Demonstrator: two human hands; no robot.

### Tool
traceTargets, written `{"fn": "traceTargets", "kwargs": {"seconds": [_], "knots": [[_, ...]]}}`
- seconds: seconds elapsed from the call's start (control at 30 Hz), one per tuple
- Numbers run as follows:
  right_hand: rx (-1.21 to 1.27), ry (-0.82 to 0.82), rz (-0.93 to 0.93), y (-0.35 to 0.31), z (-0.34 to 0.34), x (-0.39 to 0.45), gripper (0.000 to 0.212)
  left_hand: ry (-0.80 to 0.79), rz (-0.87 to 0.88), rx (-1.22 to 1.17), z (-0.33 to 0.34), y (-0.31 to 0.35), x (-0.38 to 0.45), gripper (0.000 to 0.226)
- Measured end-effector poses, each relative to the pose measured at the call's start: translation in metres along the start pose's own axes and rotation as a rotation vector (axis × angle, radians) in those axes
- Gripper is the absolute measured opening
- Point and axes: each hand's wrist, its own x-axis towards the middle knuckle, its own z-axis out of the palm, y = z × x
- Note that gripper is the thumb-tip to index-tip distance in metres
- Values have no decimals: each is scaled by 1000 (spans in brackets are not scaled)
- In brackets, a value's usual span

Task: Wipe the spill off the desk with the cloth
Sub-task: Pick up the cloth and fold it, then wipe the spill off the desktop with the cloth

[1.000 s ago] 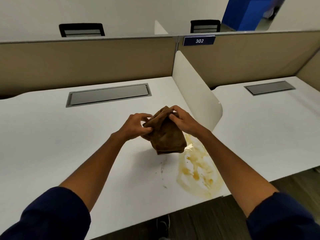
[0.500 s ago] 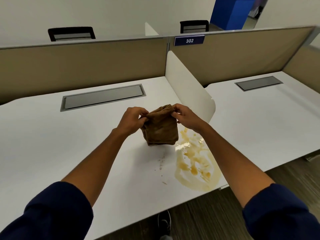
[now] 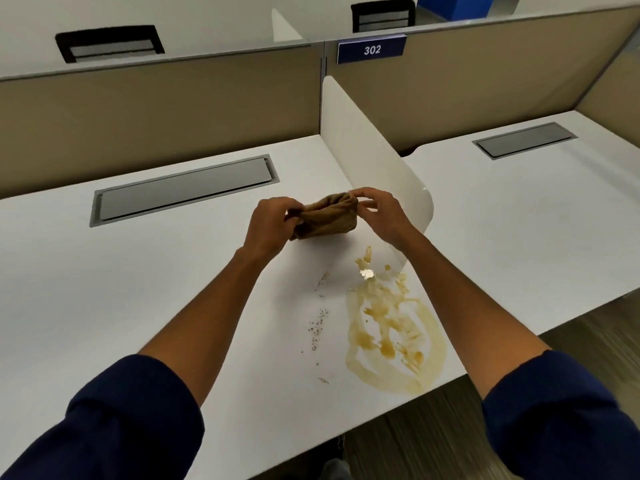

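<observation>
A brown cloth (image 3: 327,218), bunched and folded, hangs just above the white desk (image 3: 138,292). My left hand (image 3: 272,225) grips its left end and my right hand (image 3: 382,214) pinches its upper right corner. A yellow-brown spill (image 3: 391,327) spreads over the desk's front right corner, nearer to me than the cloth and apart from it. Dark crumbs (image 3: 318,325) lie scattered to the left of the spill.
A white curved divider (image 3: 377,171) stands right of the cloth, its end close to the spill. A grey cable flap (image 3: 183,190) is set into the desk at the back. Beige partition panels (image 3: 156,109) close the rear. A second desk (image 3: 519,220) lies to the right.
Both hands have moved the cloth away from me and gathered it shorter, so the whole spill now shows in front of it. My view has tilted further down.
</observation>
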Motion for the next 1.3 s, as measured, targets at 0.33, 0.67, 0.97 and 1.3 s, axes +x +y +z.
{"fn": "traceTargets", "kwargs": {"seconds": [0.33, 0.67, 0.97, 1.3], "knots": [[-254, -286, 65, 63, 38, -100, 28, -348, -71, 8, 43, -39, -96, 18], [-375, -421, 115, 55, 48, -135, 27, -362, -97, -55, 38, -43, -139, 22], [-431, -53, 112, 39, 102, -115, 51, -231, -221, 89, 35, -81, -165, 56], [-649, 123, 234, 42, 175, -94, 101, -340, -260, 494, 40, -134, -180, 78]]}}
